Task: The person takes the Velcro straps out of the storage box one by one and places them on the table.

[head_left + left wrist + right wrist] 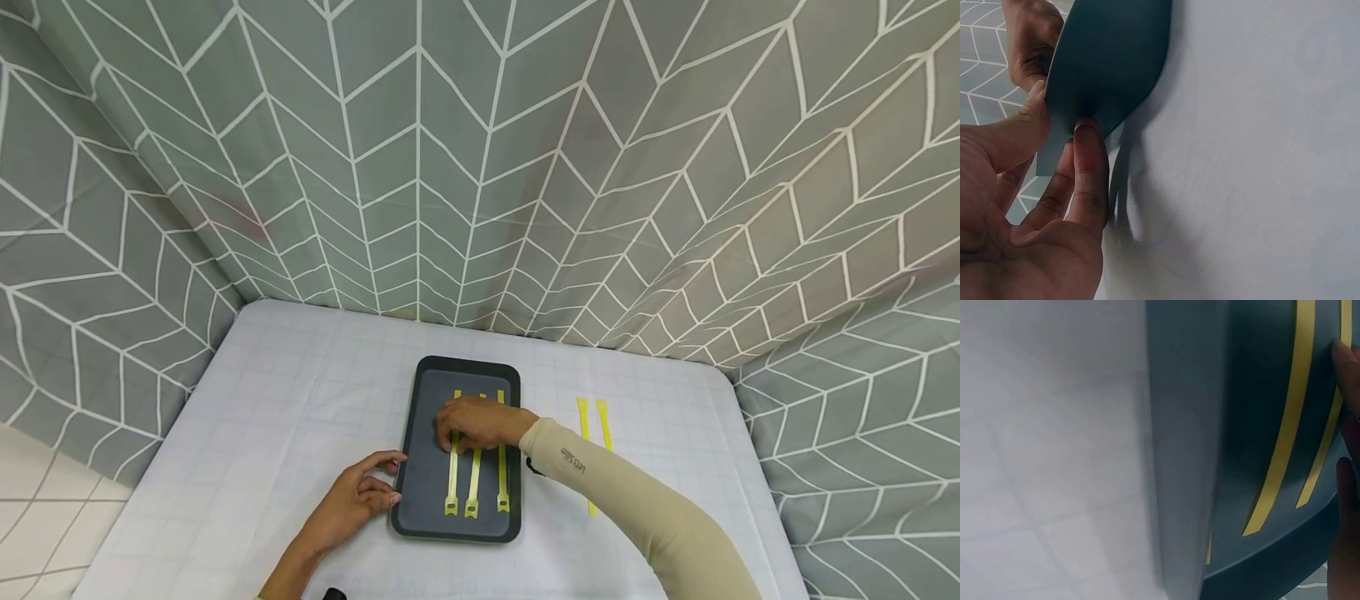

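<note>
A dark grey rectangular tray (423,504) holds three flat yellow cable ties, each with a slotted head toward the near side. My right hand (480,422) reaches over the tray and pinches the leftmost cable tie (452,475). In the right wrist view a fingertip (1346,365) lies against that tie. To its right lie the middle cable tie (474,483) and the right cable tie (503,479), their upper parts partly covered by the hand. With bent fingers, my left hand (347,507) holds the tray's left edge; the left wrist view shows fingertips (1087,134) against its outer wall.
Two more yellow cable ties (582,412) lie side by side on the white tablecloth (300,392) right of the tray, partly under my right sleeve (622,492). A grey patterned curtain (465,167) stands behind the table and along both sides. A small dark object (334,594) shows at the bottom edge.
</note>
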The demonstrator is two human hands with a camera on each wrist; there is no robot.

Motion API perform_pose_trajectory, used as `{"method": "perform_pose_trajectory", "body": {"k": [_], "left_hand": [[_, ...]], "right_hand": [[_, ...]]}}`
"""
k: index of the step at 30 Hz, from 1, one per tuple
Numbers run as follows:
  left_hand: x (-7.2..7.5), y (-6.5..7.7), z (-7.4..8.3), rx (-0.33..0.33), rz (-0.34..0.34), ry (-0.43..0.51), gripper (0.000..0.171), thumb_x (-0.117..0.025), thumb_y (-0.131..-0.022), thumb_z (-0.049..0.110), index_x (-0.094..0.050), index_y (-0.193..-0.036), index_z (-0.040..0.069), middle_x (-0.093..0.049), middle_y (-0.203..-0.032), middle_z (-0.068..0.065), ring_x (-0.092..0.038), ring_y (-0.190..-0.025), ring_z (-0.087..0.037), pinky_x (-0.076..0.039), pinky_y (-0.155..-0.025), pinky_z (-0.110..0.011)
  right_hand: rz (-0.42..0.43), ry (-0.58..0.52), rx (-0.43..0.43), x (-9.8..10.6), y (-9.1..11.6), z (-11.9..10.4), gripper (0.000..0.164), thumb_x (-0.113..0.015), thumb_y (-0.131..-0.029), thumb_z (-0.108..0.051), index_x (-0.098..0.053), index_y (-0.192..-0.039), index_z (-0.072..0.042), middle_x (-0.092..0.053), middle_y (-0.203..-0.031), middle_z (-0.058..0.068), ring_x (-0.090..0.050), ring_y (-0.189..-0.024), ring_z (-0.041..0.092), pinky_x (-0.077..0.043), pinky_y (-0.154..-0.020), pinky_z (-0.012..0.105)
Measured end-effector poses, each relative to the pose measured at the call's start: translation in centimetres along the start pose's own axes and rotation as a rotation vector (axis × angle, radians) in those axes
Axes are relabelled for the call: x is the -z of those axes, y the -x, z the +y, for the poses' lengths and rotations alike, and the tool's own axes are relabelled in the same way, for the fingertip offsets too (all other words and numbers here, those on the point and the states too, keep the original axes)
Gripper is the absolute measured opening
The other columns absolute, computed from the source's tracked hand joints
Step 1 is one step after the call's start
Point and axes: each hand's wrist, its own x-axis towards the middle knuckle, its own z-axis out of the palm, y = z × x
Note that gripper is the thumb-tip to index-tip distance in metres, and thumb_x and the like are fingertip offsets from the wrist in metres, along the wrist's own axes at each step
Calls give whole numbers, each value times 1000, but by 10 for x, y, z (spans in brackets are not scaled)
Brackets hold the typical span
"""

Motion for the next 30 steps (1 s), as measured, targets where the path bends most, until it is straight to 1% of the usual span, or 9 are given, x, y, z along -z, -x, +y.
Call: {"method": "perform_pose_trajectory", "body": {"k": [5, 11, 17, 24, 30], "left_hand": [[1, 0, -1, 5, 1, 0, 58, -74, -91, 9, -50, -143, 5, -46, -127, -25, -65, -93, -19, -54, -75, -28], [0, -1, -1, 15, 4, -1, 58, -74, -90, 10, -51, -143, 5, -46, -127, -25, -64, -92, -18, -53, -74, -27], [0, -1, -1, 7, 7, -3, 58, -74, -90, 10, -51, -143, 5, -47, -128, -25, -65, -92, -18, -53, -74, -26], [0, 1, 0, -8, 2, -6, 58, -74, -90, 9, -50, -143, 4, -46, -127, -26, -66, -92, -18, -54, -74, -26], [-1, 1, -1, -22, -8, 10, 59, -74, -90, 10, -49, -144, 4, -45, -128, -26, -66, -91, -16, -53, -75, -25]], "right_hand": [[12, -20, 22, -1, 1, 1, 17, -82, -81, -7, -71, -88, -19, -64, -95, -8, -55, -95, 9, -44, -84, 19], [7, -42, 5, -2, 3, -1, 13, -80, -83, -9, -70, -88, -17, -63, -91, -9, -54, -93, 7, -42, -83, 17], [25, -32, 23, -1, 4, -2, 13, -81, -83, -10, -70, -85, -17, -64, -88, -9, -55, -90, 7, -43, -79, 17], [26, -43, 35, -5, 2, -2, 12, -79, -86, -10, -69, -85, -18, -63, -86, -10, -54, -87, 4, -43, -80, 15], [26, -63, 15, -5, 2, -3, 11, -77, -89, -12, -69, -86, -19, -62, -86, -11, -53, -86, 2, -41, -78, 14]]}}
